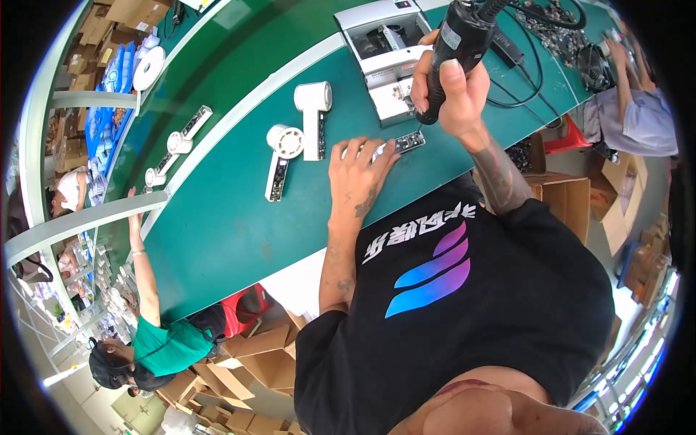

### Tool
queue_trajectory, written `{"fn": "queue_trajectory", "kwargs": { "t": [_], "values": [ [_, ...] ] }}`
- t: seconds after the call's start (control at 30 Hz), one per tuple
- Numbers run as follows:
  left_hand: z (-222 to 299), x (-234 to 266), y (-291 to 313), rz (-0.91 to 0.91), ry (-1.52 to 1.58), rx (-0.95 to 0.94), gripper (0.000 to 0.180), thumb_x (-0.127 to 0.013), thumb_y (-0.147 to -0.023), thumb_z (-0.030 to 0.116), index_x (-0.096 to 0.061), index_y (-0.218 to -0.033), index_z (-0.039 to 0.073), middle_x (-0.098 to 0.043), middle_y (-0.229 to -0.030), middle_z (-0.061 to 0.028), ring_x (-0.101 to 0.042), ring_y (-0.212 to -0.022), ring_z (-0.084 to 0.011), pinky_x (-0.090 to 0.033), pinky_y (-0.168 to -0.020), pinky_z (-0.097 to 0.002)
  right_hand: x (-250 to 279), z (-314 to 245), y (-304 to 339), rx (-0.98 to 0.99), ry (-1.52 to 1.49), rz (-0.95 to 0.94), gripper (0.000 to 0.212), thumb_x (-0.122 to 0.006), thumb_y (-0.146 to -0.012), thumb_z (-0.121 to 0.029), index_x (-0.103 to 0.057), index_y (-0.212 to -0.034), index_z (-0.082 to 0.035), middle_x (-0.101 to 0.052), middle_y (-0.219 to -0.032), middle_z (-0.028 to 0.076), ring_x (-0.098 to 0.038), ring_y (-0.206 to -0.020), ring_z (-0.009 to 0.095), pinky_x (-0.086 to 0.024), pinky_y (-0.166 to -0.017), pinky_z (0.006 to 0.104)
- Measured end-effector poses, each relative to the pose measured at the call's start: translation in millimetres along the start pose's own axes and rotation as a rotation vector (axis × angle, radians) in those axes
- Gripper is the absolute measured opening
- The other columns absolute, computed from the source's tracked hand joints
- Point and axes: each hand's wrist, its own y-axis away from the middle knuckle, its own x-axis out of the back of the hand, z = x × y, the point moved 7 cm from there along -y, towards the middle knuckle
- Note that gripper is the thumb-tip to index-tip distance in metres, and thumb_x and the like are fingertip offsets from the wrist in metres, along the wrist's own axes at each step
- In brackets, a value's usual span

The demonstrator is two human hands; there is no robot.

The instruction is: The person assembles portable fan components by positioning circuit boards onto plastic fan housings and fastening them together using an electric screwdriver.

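My right hand (467,98) is wrapped round a black electric screwdriver (458,40), held upright with its nose pointing down. Below that nose lies the open handle of a white handheld fan (410,142), with circuit parts showing in it. My left hand (360,170) presses over this fan against the green bench, fingers closed on it, so most of its head is hidden. Whether the driver's bit touches the handle, I cannot tell. Two more handheld fans lie to the left: one white fan (313,109) farther off, and another fan (284,143) nearer, its handle open too.
Just beyond my hands stands a grey-white boxy machine (395,76) with an open top. Black cables (536,80) and a pile of small dark parts (540,25) lie at the right. More fans (179,141) sit past a pale rail, where a co-worker's arm (145,268) reaches.
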Motion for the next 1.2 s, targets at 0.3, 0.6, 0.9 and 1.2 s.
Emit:
{"fn": "queue_trajectory", "kwargs": {
  "t": [0.3, 0.6, 0.9, 1.2],
  "values": [
    [-3.3, -4.5, 3.5, -0.016, -0.008, -0.006, 0.025, -0.082, -0.081, 0.022, -0.075, -0.104, 0.014, -0.067, -0.097, -0.0005, -0.062, -0.096, -0.0198, -0.048, -0.086, -0.0406, 1.4, 9.5, 8.3, 0.007, -0.034, -0.014, 0.056, -0.055, -0.104, -0.043, -0.042, -0.124, 0.007, -0.056, -0.067, 0.010, -0.052, -0.050, 0.013, -0.044, -0.047, 0.0276],
    [-4.9, -6.4, 4.4, -0.001, -0.020, -0.031, 0.027, -0.083, -0.080, 0.022, -0.075, -0.104, 0.013, -0.065, -0.096, 0.0005, -0.061, -0.093, -0.0188, -0.048, -0.082, -0.0385, 4.6, 18.7, 21.2, -0.037, -0.162, -0.028, 0.064, -0.067, -0.095, -0.051, -0.043, -0.116, 0.004, -0.055, -0.067, 0.011, -0.051, -0.051, 0.014, -0.045, -0.047, 0.0290],
    [-6.4, -10.5, 4.6, 0.021, -0.021, -0.124, 0.026, -0.082, -0.080, 0.022, -0.075, -0.103, 0.013, -0.065, -0.096, -0.0005, -0.061, -0.090, -0.0191, -0.048, -0.079, -0.0384, 9.4, 5.0, 23.4, -0.124, -0.179, -0.009, 0.076, -0.071, -0.086, -0.066, -0.048, -0.123, -0.004, -0.055, -0.066, 0.008, -0.054, -0.050, 0.017, -0.046, -0.046, 0.0319],
    [-13.2, -17.5, -4.0, 0.028, 0.062, -0.123, 0.027, -0.085, -0.077, 0.019, -0.077, -0.102, 0.012, -0.069, -0.092, 0.0001, -0.064, -0.085, -0.0180, -0.046, -0.078, -0.0352, -16.5, -25.7, -19.6, -0.069, -0.215, 0.209, 0.076, -0.067, -0.090, -0.066, -0.046, -0.120, 0.000, -0.054, -0.066, 0.006, -0.053, -0.049, 0.014, -0.045, -0.047, 0.0294]
  ]
}}
